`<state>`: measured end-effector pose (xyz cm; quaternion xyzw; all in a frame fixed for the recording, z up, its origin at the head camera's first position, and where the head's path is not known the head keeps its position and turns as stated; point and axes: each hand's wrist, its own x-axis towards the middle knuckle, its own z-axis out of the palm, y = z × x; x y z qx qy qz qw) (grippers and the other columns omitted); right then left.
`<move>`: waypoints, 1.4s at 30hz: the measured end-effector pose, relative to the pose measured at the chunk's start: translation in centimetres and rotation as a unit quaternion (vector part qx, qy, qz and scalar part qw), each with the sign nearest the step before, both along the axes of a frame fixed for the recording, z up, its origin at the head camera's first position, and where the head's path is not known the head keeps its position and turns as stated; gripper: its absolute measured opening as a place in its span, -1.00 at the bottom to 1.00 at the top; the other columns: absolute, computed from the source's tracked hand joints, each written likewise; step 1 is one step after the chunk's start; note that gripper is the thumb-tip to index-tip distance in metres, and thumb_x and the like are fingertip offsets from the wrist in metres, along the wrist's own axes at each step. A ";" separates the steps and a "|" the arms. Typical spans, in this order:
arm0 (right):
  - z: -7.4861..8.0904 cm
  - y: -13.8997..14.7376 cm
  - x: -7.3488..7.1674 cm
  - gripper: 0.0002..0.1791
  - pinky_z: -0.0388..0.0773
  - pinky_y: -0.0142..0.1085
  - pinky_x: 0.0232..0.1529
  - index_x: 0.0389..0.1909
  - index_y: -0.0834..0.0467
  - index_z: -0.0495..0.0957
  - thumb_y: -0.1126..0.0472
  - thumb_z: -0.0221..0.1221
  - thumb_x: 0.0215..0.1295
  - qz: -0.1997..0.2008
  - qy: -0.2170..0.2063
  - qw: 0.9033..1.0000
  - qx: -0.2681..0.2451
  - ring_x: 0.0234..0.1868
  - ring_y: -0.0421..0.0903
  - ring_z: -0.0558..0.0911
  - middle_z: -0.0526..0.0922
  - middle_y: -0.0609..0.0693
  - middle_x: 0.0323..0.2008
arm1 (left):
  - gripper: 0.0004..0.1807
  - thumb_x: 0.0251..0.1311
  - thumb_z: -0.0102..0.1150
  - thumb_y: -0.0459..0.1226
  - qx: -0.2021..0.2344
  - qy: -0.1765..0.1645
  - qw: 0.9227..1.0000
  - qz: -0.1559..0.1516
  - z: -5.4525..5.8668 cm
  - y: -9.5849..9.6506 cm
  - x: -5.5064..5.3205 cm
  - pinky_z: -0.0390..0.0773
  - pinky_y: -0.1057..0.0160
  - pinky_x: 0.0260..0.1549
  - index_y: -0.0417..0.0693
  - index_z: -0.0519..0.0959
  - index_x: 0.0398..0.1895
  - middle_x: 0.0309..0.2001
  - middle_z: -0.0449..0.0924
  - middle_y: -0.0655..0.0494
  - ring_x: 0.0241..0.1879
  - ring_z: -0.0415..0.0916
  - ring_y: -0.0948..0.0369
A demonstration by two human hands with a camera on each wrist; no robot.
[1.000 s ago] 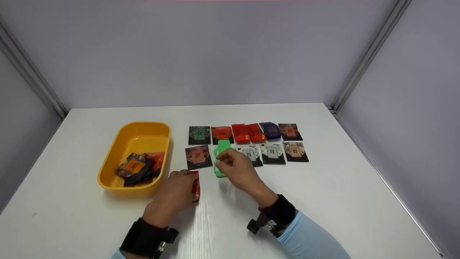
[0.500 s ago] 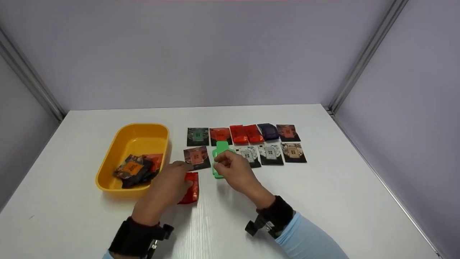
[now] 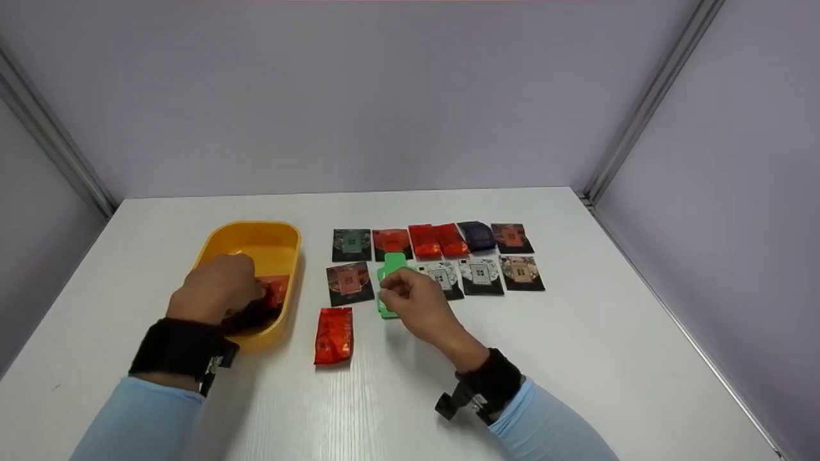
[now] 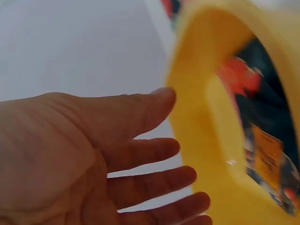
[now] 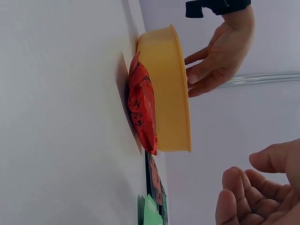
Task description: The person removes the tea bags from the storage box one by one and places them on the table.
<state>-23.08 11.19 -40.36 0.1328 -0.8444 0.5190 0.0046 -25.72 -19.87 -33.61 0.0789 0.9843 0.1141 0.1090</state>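
My left hand [image 3: 214, 288] reaches over the yellow tub [image 3: 293, 272]; in the left wrist view its fingers [image 4: 150, 150] are spread and hold nothing. Inside the tub lie dark and red sachets, one with an orange label [image 4: 266, 157], partly covered by the hand in the head view. My right hand [image 3: 419, 304] hovers over a green packet [image 3: 387, 310], fingers loosely bent and holding nothing in the right wrist view. A shiny red sachet [image 3: 334, 336] lies on the table between the tub and the right hand.
Two rows of flat sachets lie further back: a dark green one [image 3: 352, 245], several red ones, a purple one [image 3: 477, 236], white-and-black ones [image 3: 482, 276] and a tan one [image 3: 522, 274]. Panel walls stand behind and at both sides of the white table [image 3: 576, 358].
My left hand has let go of the red sachet, leaving it on the table, and has moved left over the tub. The right hand has stayed in place.
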 end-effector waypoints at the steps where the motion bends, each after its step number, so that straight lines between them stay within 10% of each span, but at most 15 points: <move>1: -0.1 0.0 0.0 -0.86 0.58 -0.23 -0.24 -0.09 0.09 0.65 0.18 0.24 0.40 -0.001 0.001 1.000 0.000 -0.26 -0.15 0.63 0.68 -0.11 -0.30 | -0.82 0.26 0.23 -0.28 -0.007 -0.014 1.000 0.003 -0.4 -0.3 -0.2 0.45 0.15 -0.50 -0.27 0.60 -0.37 -0.48 0.53 -0.04 -0.48 0.45 0.04; 11: -0.3 0.1 -0.3 -0.89 0.58 -0.24 -0.24 -0.12 0.08 0.65 0.20 0.26 0.39 -0.003 0.004 1.000 -0.003 -0.28 -0.15 0.63 0.67 -0.10 -0.32 | -0.79 0.17 0.39 -0.27 -0.039 -0.044 0.998 0.003 -3.5 -1.3 -1.6 0.49 0.12 -0.42 -0.26 0.64 -0.44 -0.50 0.55 -0.05 -0.49 0.45 0.04; 20: -0.3 0.0 -0.2 -0.86 0.58 -0.25 -0.24 -0.10 0.10 0.65 0.17 0.25 0.40 0.000 0.005 1.000 0.007 -0.27 -0.16 0.63 0.67 -0.12 -0.30 | -0.52 0.35 0.11 -0.30 -0.050 0.130 0.990 0.033 -4.8 -1.6 -1.7 0.54 -0.40 -0.17 -0.69 0.37 0.04 -0.16 0.36 -0.73 -0.15 0.42 -0.53; 25: -0.4 0.0 -0.2 -0.83 0.57 -0.26 -0.26 -0.08 0.15 0.66 0.18 0.25 0.41 0.002 -0.001 1.000 0.009 -0.27 -0.16 0.63 0.68 -0.11 -0.31 | -0.66 0.36 0.09 -0.25 -0.009 0.103 0.993 0.049 -3.4 -1.6 -1.9 0.47 -0.49 -0.16 -0.49 0.48 -0.18 -0.35 0.57 -0.41 -0.33 0.56 -0.33; 30: -0.3 0.1 -0.3 -0.82 0.59 -0.24 -0.23 -0.08 0.17 0.66 0.19 0.26 0.40 0.000 -0.002 1.000 0.005 -0.26 -0.15 0.63 0.68 -0.10 -0.28 | -0.76 0.34 0.11 -0.30 0.041 0.132 0.989 0.048 -1.1 -0.9 -0.9 0.53 -0.09 -0.52 -0.26 0.52 -0.47 -0.57 0.44 -0.08 -0.55 0.46 -0.06; 37: 0.0 0.1 -0.1 -0.85 0.59 -0.23 -0.23 -0.08 0.11 0.65 0.17 0.24 0.43 0.004 -0.001 1.000 -0.011 -0.26 -0.13 0.64 0.69 -0.04 -0.26 | -0.87 0.37 0.14 -0.38 0.105 0.216 0.970 0.045 1.5 3.9 2.2 0.51 0.10 -0.55 -0.32 0.58 -0.15 -0.35 0.62 -0.16 -0.45 0.52 0.00; 42: 0.0 0.2 0.0 -0.68 0.57 -0.17 -0.11 0.11 0.06 0.56 -0.01 0.21 0.48 0.020 0.015 0.999 -0.033 -0.14 -0.11 0.62 0.66 -0.03 -0.15 | -0.74 0.41 0.24 -0.29 0.184 0.166 0.968 0.046 1.5 7.8 3.7 0.67 -0.01 -0.21 -0.29 0.57 0.04 -0.11 0.69 -0.23 -0.23 0.62 -0.06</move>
